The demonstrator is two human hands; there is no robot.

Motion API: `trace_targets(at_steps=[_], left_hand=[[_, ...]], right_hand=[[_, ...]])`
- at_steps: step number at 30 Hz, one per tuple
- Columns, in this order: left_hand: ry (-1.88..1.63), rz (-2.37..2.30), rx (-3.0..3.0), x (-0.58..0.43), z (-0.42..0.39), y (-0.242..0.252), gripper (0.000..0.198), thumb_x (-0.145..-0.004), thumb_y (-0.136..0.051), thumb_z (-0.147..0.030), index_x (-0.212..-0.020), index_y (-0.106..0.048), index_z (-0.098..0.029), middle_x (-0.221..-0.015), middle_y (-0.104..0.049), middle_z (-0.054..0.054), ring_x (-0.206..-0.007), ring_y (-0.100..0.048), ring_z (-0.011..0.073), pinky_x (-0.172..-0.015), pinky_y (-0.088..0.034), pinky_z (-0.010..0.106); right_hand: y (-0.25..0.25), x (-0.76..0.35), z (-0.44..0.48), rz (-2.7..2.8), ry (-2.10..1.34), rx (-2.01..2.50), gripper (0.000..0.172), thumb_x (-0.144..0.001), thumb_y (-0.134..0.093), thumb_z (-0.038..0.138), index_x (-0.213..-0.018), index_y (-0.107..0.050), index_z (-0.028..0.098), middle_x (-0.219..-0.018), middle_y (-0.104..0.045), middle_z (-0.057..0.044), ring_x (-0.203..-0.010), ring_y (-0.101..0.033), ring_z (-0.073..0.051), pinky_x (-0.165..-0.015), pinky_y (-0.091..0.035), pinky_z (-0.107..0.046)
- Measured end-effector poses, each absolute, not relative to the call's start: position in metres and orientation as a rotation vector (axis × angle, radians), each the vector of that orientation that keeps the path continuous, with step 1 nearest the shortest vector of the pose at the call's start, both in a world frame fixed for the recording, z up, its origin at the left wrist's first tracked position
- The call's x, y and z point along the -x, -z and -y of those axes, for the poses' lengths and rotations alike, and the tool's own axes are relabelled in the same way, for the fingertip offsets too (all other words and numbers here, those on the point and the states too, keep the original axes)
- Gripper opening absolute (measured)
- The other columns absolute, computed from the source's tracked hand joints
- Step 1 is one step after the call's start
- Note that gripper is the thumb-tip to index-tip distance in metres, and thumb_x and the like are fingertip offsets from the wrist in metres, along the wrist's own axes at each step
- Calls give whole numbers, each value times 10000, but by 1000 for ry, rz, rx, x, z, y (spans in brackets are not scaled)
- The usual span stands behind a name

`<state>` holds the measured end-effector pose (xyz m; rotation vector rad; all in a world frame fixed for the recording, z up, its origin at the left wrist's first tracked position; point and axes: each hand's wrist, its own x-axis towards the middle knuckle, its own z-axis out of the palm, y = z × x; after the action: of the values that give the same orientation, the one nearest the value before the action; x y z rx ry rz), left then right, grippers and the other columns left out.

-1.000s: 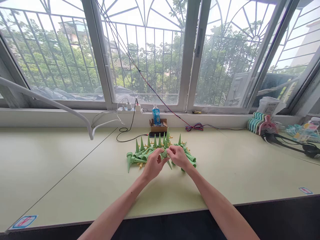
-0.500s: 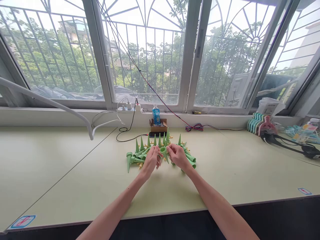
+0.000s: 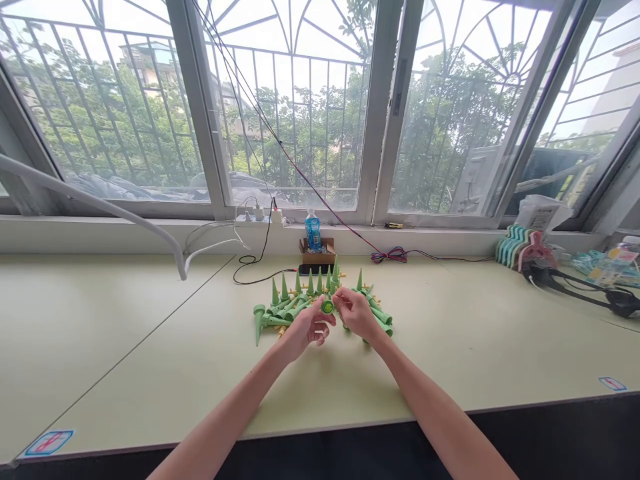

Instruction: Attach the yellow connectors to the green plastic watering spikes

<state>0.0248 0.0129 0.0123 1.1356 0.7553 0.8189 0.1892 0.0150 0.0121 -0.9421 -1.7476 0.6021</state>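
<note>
My left hand (image 3: 309,325) holds a green cone (image 3: 327,307), its round open end facing the camera, between thumb and fingers. Close against the cone's right side are the pinched fingertips of my right hand (image 3: 354,312); whatever they hold is too small to make out. Behind the hands stands a row of upright green spikes (image 3: 311,283). More green cones (image 3: 277,320) lie in a pile to the left, with small yellow pieces (image 3: 281,331) among them. Green tubes (image 3: 383,318) lie to the right of my right hand.
A blue-labelled bottle (image 3: 313,232) stands in a small cardboard box (image 3: 326,257), with a dark phone (image 3: 314,269) before it. Coiled cable (image 3: 389,255) lies by the sill. Headphones (image 3: 580,287) and clips (image 3: 520,248) are at the right. A white curved arm (image 3: 125,213) crosses the left.
My left hand has turned, its lower fingers now further right. The cone has tilted so its open end faces the camera and its tip no longer shows. My right hand has barely moved.
</note>
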Motion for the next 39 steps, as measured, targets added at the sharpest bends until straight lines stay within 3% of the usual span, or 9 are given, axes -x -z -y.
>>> trace_targets(at_steps=[6, 11, 15, 22, 39], left_hand=[[-865, -755, -1208, -25, -13, -13, 440, -808, -562, -592, -873, -559, -157, -864, -591, 51, -496, -462, 66, -404, -324, 204], [-924, -814, -1404, -25, -11, -12, 388, -780, -625, -542, -822, -548, -164, -626, -470, -31, -487, -452, 77, -416, -327, 199], [-992, -925, -1618, -25, -8, -11, 374, -798, -601, -539, -829, -518, -176, -575, -466, -46, -448, -437, 77, -419, -346, 204], [-1080, -976, -1728, -27, -6, -13, 378, -773, -619, -527, -877, -479, -191, -836, -571, 10, -483, -489, 64, -394, -360, 187], [-1201, -976, -1848, -30, -8, -8, 314, -812, -586, -494, -831, -488, -196, -801, -537, 6, -511, -474, 76, -441, -375, 205]], right_hand=[[-11, -190, -17, 1750, -606, 941, 260, -901, -443, 388, -720, -449, 202, -523, -402, 53, -476, -357, -97, -484, -293, -220], [-10, -190, -18, 1750, -601, 962, 278, -903, -447, 399, -706, -419, 205, -516, -393, 55, -473, -346, -97, -484, -288, -221], [-11, -190, -17, 1745, -605, 981, 296, -904, -442, 415, -697, -418, 205, -510, -385, 55, -473, -346, -99, -483, -287, -224], [-14, -189, -16, 1746, -574, 1005, 314, -899, -429, 429, -682, -422, 203, -530, -392, 46, -485, -354, -102, -481, -288, -227], [-15, -189, -13, 1730, -604, 1019, 307, -909, -425, 423, -691, -434, 207, -484, -408, 52, -436, -364, -104, -467, -285, -237]])
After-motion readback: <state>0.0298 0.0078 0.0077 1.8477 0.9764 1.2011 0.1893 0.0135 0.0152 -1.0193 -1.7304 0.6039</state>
